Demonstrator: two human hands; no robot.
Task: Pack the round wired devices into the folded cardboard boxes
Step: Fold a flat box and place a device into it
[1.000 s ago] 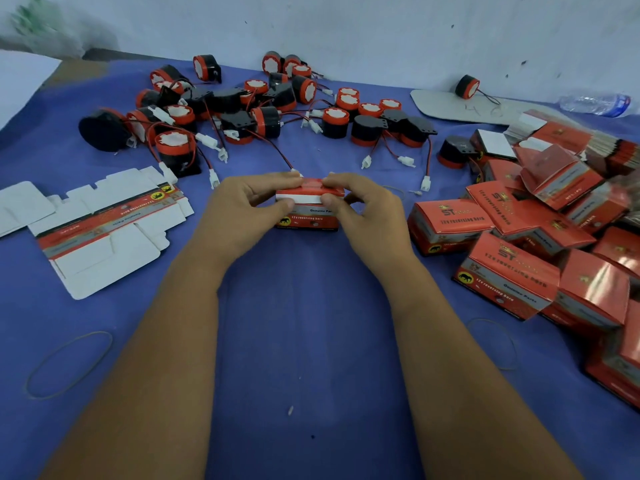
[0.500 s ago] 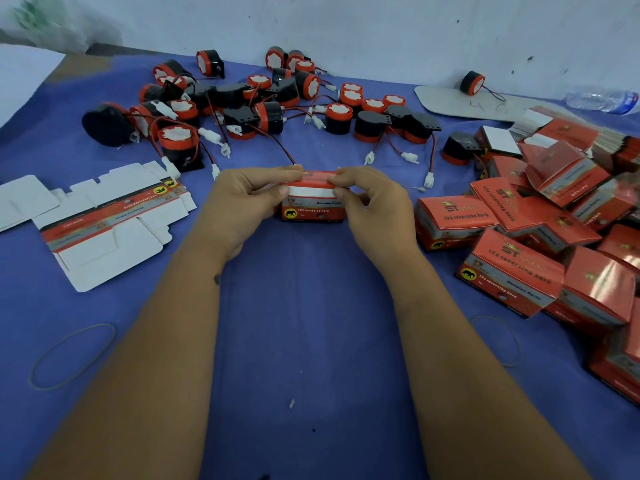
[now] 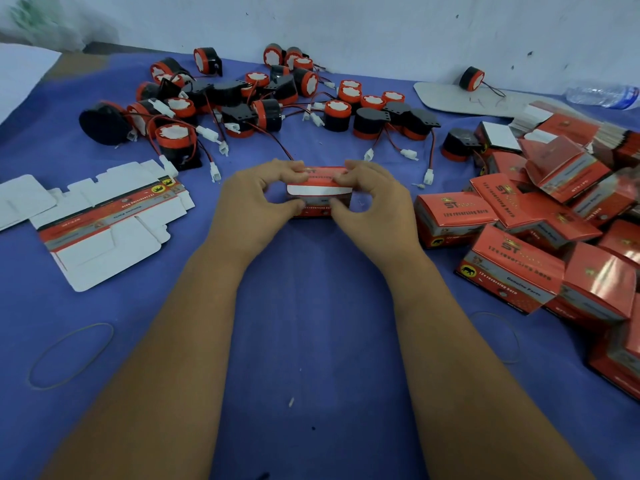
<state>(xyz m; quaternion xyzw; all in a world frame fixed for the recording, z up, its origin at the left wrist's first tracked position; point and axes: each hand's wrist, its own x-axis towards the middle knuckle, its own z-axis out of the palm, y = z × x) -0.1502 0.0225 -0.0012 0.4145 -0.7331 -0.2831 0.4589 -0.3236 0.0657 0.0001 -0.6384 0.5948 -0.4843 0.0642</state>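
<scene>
Place: a small hand-packing workshop, a bench against a plain wall
Surface: blue cloth over the whole table
Far left: loose heap of round wired devices
Right: pile of red printed boxes, many alike
Near left: flat unfolded carton blanks and a rubber band
Backdrop: scuffed white wall

Two bare forearms rise from the lower corners of the frame and converge toward its centre. The left hand and the right hand face each other, knuckles upward, fingers curled over the top and thumbs pressed low on the near side, both pinching the same small box.
</scene>
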